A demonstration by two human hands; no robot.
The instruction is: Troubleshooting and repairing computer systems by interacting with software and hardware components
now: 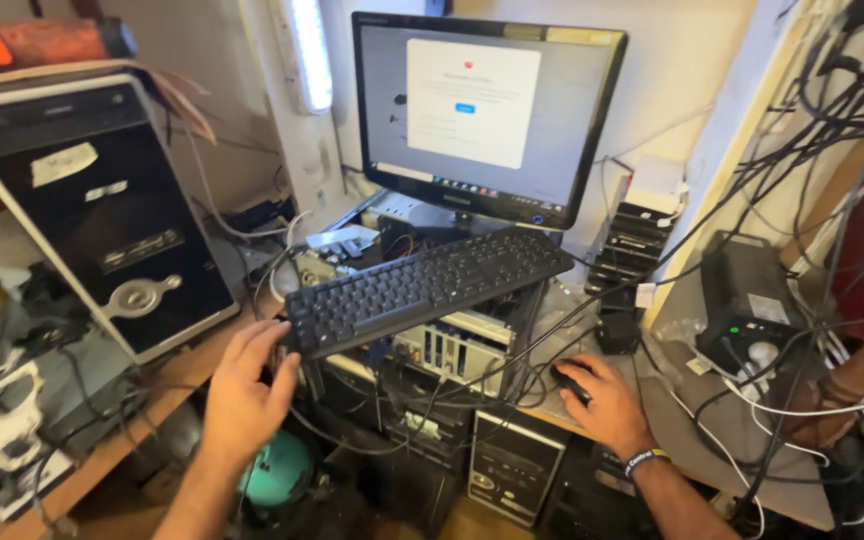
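My left hand rests with spread fingers against the near left corner of a black keyboard, which lies tilted on top of an open computer chassis. My right hand, a band on its wrist, is cupped over a black mouse on the desk to the right. Behind the keyboard a black monitor shows a white dialog window on a grey screen.
A black-and-silver computer tower leans at the left. A stack of hard drives and a power supply box sit at right amid many tangled cables. Another tower stands below the desk. A lit tube lamp hangs on the wall.
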